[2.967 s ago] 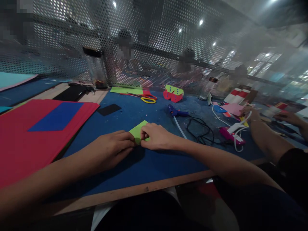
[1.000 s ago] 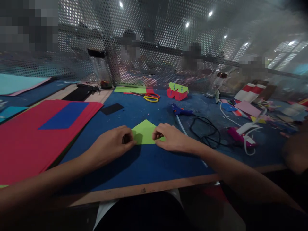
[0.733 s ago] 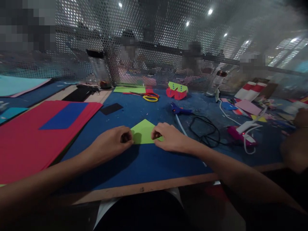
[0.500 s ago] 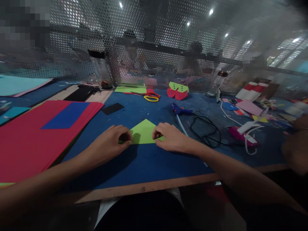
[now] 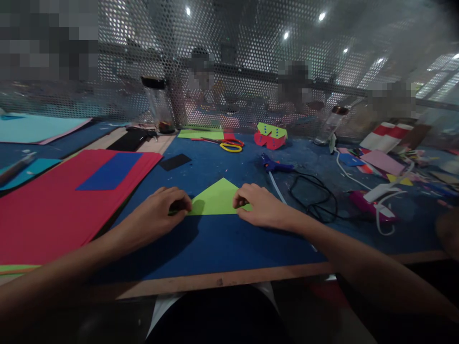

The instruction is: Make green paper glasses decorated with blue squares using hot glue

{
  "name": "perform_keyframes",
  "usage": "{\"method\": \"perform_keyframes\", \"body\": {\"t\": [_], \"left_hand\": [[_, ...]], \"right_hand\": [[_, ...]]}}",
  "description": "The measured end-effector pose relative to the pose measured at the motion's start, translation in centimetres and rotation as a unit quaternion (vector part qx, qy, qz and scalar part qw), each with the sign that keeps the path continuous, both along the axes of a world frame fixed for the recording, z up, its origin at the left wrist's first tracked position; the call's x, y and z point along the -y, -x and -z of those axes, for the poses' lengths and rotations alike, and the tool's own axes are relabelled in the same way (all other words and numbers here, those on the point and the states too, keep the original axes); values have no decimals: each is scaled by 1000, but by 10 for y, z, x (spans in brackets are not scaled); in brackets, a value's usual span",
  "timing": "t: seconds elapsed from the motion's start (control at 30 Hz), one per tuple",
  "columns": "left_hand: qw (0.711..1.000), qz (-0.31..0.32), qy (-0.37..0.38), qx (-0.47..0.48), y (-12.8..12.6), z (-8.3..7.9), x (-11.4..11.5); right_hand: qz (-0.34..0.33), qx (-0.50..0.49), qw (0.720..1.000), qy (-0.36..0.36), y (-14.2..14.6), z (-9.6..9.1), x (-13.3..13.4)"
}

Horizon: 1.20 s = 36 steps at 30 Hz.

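Note:
A light green paper (image 5: pixel 218 199), folded into a triangle with its peak pointing away from me, lies flat on the blue table (image 5: pixel 215 243). My left hand (image 5: pixel 158 216) rests curled on the paper's left corner, fingertips pinched on the edge. My right hand (image 5: pixel 258 206) is curled the same way on the right corner, thumb and fingers pressing the paper down. Both forearms reach in from the near edge of the table.
A stack of red sheets (image 5: pixel 46 210) with a blue sheet (image 5: pixel 109 172) on top lies left. Behind are yellow-handled scissors (image 5: pixel 229 145), a red and green paper craft (image 5: pixel 270 136), a blue glue gun (image 5: pixel 276 167) with black cord (image 5: pixel 315 200), and a perforated metal screen (image 5: pixel 229 71). Another person's arm (image 5: pixel 448 234) shows at right.
The green paper went from a small folded piece under both hands to a wide flat triangle. My hands have moved apart along its bottom edge toward the two corners.

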<state>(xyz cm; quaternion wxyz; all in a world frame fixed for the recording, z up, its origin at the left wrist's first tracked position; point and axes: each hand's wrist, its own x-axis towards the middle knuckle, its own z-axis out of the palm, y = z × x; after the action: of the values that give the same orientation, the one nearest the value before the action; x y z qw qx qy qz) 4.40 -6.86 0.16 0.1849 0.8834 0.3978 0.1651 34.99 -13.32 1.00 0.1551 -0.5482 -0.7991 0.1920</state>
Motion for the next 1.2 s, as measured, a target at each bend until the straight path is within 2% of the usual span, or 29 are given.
{"method": "perform_keyframes", "body": {"t": [0.37, 0.73, 0.83, 0.93, 1.07, 1.2], "left_hand": [[999, 7, 10, 30, 17, 10, -9], [998, -3, 43, 42, 43, 13, -15], [997, -13, 47, 55, 44, 9, -12], [997, -37, 29, 60, 33, 2, -3], [996, 73, -15, 52, 6, -3, 5], [986, 157, -26, 46, -15, 0, 1]], "right_hand": [[5, 4, 1000, 5, 1, -4, 1], [-2, -3, 1000, 6, -1, -2, 1], [-3, -5, 1000, -2, -1, 1, -1], [-5, -1, 1000, -7, -1, 2, -2], [-8, 11, 1000, -12, 1, -3, 0], [-6, 18, 1000, -11, 2, -7, 2]]}}
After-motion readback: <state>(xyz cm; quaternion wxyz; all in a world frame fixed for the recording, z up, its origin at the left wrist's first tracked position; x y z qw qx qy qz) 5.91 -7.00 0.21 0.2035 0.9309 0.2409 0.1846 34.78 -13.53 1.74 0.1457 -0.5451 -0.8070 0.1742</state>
